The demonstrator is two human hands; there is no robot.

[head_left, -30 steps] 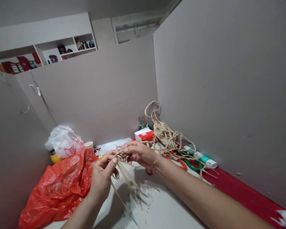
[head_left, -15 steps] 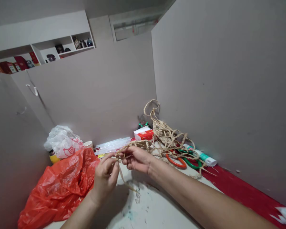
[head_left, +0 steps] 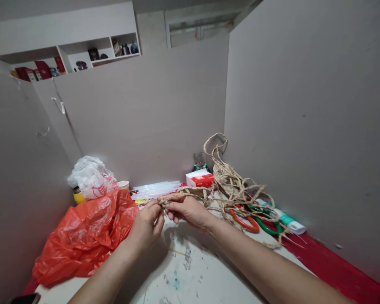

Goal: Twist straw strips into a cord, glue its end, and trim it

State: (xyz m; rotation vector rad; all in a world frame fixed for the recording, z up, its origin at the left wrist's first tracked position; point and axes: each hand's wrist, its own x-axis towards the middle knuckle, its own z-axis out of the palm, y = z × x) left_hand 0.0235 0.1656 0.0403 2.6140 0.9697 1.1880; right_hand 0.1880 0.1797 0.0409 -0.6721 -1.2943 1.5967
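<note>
My left hand (head_left: 148,222) pinches the end of a braided straw cord (head_left: 183,192) between thumb and fingers. Right beside it, my right hand (head_left: 190,210) grips the same cord, its fingertips almost touching those of the left. From there the braid runs back over the right hand toward a tangled heap of braided cord (head_left: 231,179) by the wall. A thin loose strand (head_left: 176,252) hangs below the fingers above the white tabletop (head_left: 164,278). Exactly how the strands cross between the fingertips is hidden.
A crumpled red plastic bag (head_left: 91,236) lies left, with a white plastic bag (head_left: 93,175) behind. Clear sticks (head_left: 156,188) and a red-and-white box (head_left: 201,179) stand at the back. Orange handles (head_left: 248,226), green handles (head_left: 270,230) and a white-and-teal tube (head_left: 291,221) lie right.
My fingertips have come closer together on the cord, and the dangling strand shows less. The whole view has shifted, so the room's contents appear farther right.
</note>
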